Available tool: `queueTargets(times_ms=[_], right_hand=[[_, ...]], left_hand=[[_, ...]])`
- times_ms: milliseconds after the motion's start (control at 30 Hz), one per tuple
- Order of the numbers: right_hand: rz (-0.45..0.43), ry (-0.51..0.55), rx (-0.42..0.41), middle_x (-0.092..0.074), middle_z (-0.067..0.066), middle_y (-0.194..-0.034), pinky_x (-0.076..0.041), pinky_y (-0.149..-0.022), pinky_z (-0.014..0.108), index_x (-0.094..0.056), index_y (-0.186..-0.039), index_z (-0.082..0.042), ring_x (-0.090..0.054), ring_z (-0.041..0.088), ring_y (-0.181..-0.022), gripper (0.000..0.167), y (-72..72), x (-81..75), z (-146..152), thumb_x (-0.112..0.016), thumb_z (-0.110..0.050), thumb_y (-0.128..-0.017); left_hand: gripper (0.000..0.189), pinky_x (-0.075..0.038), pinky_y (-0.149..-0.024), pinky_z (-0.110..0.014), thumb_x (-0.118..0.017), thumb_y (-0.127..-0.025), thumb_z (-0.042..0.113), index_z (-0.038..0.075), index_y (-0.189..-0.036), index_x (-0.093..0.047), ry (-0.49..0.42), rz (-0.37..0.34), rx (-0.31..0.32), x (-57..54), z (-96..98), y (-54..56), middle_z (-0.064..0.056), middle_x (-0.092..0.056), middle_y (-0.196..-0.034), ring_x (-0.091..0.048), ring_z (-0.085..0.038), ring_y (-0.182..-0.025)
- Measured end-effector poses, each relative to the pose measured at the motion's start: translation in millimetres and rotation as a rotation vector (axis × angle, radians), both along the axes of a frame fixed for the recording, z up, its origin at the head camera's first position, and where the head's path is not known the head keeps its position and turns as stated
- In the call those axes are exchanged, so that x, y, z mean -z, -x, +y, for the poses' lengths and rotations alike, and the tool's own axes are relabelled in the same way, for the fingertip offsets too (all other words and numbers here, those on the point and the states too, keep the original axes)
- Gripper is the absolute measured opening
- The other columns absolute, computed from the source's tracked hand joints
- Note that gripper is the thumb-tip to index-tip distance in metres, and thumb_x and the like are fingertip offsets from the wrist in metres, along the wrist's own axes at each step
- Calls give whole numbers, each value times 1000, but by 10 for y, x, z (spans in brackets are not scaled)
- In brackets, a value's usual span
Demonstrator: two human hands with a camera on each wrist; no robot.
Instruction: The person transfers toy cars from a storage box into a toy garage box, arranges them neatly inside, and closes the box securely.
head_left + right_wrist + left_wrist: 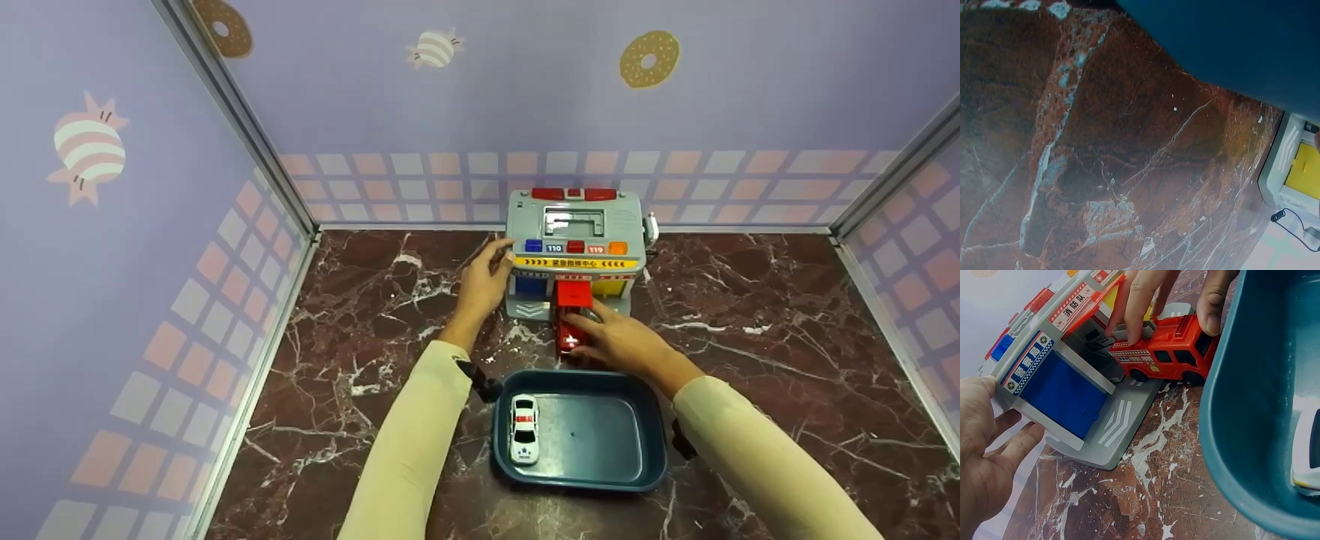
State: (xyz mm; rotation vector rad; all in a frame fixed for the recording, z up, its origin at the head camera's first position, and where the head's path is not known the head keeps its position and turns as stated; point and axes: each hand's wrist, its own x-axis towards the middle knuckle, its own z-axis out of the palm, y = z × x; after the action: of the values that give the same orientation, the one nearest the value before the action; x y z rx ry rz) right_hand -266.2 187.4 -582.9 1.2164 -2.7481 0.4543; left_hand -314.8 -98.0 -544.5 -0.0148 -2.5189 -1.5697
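Observation:
A toy rescue station (574, 225) stands near the back wall, its middle red door (574, 292) swung up. My right hand (619, 341) pinches a red toy fire truck (1165, 351) between thumb and fingers. The truck's rear end is at the middle bay's opening and its cab faces out towards me. My left hand (484, 281) rests against the station's left side, fingers extended along its edge, as the left wrist view (985, 444) shows. The blue door (1064, 399) beside the truck is down. In the right wrist view the truck is out of sight; only the yellow door (1304, 171) shows.
A dark teal tray (577, 484) sits just in front of the truck, with a white toy police car (524, 431) along its left side. A white handset (652, 226) hangs on the station's right side. Patterned panels enclose the marbled tabletop (750, 375).

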Motion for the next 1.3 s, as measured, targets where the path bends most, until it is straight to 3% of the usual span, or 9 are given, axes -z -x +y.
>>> queueTargets(times_ms=[333,533,767,867,1300], right_hand=[[134,-22,-1,-58,30,-152,-64,-90,63,-69,-151,-23,-70,52,-127,56,8,43,-4,-79,-47,-102],[223,-24,-21,-64,29,-146,-65,-91,63,-73,-148,-23,-68,52,-130,55,10,52,1,-81,-48,-100],[345,-23,-65,-71,23,-132,-65,-92,57,-78,-140,-20,-71,46,-121,49,13,76,-6,-85,-43,-96],[382,-22,-79,-73,20,-126,-66,-86,53,-80,-137,-20,-71,41,-113,48,9,77,-10,-87,-41,-95],[485,15,-152,-76,14,-112,-67,-81,49,-85,-121,-14,-76,36,-98,38,-1,63,-43,-93,-32,-88]], left_hand=[[35,-57,-112,-45,-66,-113,29,23,-147,-71,-3,2,2,-3,1,-9,-10,-77,-139,-73,-25,-123],[35,-57,-113,-45,-66,-113,31,23,-147,-71,5,2,1,1,1,2,-10,-77,-141,-73,-26,-126],[37,-56,-114,-46,-64,-114,32,24,-150,-69,26,1,12,-6,-5,-16,-9,-76,-142,-72,-27,-130],[37,-55,-116,-44,-64,-114,31,23,-149,-70,21,3,8,-3,-7,-15,-10,-76,-143,-72,-27,-132],[35,-56,-116,-42,-64,-114,28,24,-148,-71,3,-10,-6,-3,4,-12,-10,-75,-145,-71,-24,-134]])
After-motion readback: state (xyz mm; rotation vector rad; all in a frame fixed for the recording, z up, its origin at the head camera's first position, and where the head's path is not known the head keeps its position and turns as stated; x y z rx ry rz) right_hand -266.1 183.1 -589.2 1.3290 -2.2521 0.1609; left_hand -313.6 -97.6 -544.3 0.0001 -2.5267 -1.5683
